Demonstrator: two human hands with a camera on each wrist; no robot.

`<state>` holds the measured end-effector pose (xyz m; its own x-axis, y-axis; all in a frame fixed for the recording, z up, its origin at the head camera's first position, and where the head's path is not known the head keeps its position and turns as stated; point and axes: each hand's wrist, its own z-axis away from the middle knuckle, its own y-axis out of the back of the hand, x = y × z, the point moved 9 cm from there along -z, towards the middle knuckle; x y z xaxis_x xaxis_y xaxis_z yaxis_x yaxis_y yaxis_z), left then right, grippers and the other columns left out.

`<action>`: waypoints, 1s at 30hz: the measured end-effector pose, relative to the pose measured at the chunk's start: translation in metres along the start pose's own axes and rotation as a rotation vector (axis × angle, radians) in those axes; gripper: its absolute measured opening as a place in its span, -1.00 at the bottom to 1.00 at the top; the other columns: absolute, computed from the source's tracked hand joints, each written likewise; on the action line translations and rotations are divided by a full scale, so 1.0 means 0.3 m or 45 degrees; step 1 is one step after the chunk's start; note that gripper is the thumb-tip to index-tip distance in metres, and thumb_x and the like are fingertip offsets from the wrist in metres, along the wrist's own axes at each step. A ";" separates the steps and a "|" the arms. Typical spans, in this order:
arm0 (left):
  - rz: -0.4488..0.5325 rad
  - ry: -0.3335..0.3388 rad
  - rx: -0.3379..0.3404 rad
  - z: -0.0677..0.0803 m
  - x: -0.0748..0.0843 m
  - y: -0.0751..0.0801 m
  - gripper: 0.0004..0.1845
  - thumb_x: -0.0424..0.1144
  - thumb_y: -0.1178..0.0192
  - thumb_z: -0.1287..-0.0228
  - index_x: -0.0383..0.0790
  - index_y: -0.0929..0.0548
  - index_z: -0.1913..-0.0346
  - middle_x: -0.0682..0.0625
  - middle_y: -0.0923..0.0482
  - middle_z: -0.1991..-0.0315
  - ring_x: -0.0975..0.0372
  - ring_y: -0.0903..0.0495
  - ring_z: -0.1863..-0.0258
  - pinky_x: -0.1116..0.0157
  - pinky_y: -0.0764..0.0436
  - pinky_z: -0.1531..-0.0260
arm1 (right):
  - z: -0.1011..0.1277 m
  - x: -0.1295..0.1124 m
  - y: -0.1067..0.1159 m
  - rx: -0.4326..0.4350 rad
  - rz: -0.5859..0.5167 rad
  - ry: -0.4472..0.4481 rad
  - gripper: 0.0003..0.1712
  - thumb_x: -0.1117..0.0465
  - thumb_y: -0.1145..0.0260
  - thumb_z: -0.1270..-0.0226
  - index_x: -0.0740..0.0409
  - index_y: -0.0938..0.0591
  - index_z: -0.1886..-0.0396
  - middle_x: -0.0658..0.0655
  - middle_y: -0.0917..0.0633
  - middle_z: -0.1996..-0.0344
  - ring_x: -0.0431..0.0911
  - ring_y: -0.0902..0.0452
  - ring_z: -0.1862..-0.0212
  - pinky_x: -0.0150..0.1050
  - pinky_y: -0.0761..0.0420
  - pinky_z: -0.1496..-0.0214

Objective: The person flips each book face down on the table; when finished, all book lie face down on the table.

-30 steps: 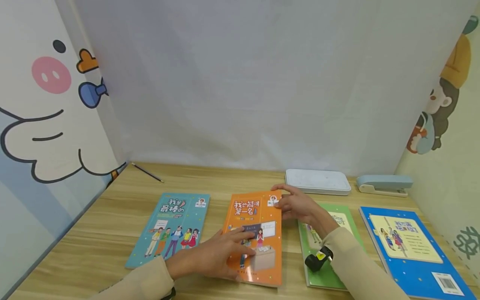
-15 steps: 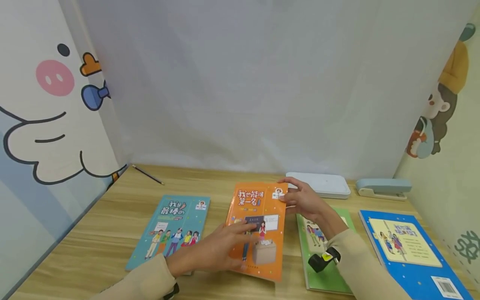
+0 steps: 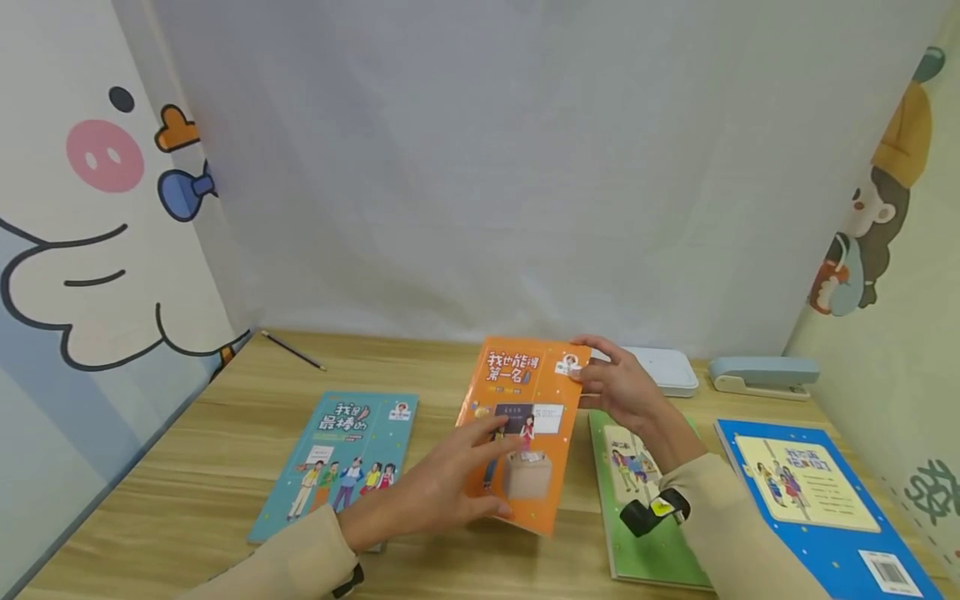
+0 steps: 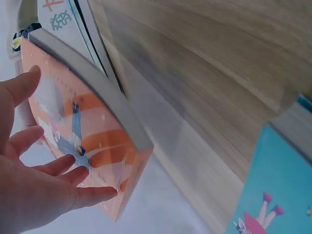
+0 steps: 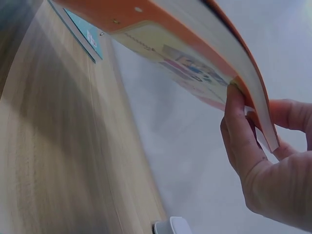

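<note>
Wooden table (image 3: 187,450) holds our teal book (image 3: 341,454), green book (image 3: 637,500), blue book (image 3: 817,500), a white box (image 3: 667,371) and a stapler (image 3: 761,373). We lift the orange book (image 3: 525,425) off it, tilted, long side pointing away. Our right hand (image 3: 618,392) pinches its top corner. Our left hand (image 3: 435,492) lies flat, straight fingers (image 4: 92,195) touching the cover.

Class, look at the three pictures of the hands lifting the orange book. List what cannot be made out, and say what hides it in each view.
- Green book, head view: cover mostly hidden by the right hand and sleeve.
- Orange book, left wrist view: cover blurred; the left hand overlaps part of it.
- Blue book, head view: lower corner cut off by the frame edge.
- Teal book, right wrist view: only a corner shows.
</note>
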<state>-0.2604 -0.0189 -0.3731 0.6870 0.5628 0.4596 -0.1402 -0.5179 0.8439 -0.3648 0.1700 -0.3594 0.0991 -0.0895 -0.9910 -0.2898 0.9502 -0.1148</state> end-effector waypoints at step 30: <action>-0.019 -0.200 0.351 -0.043 0.100 0.026 -0.15 -0.22 -0.62 0.09 -0.05 -0.51 -0.37 -0.17 -0.34 -0.45 -0.08 -0.35 -0.43 -0.12 -0.44 -0.32 | 0.017 -0.022 0.010 0.254 -0.325 -0.035 -0.56 0.48 -0.10 -0.42 0.13 -0.32 -0.22 0.29 -0.39 -0.17 -0.10 -0.74 0.27 -0.25 -0.75 0.18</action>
<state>-0.2502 0.0023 -0.3493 0.7921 0.4764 0.3817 0.0541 -0.6776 0.7335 -0.3614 0.1750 -0.3528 0.1711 -0.3270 -0.9294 -0.0601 0.9381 -0.3412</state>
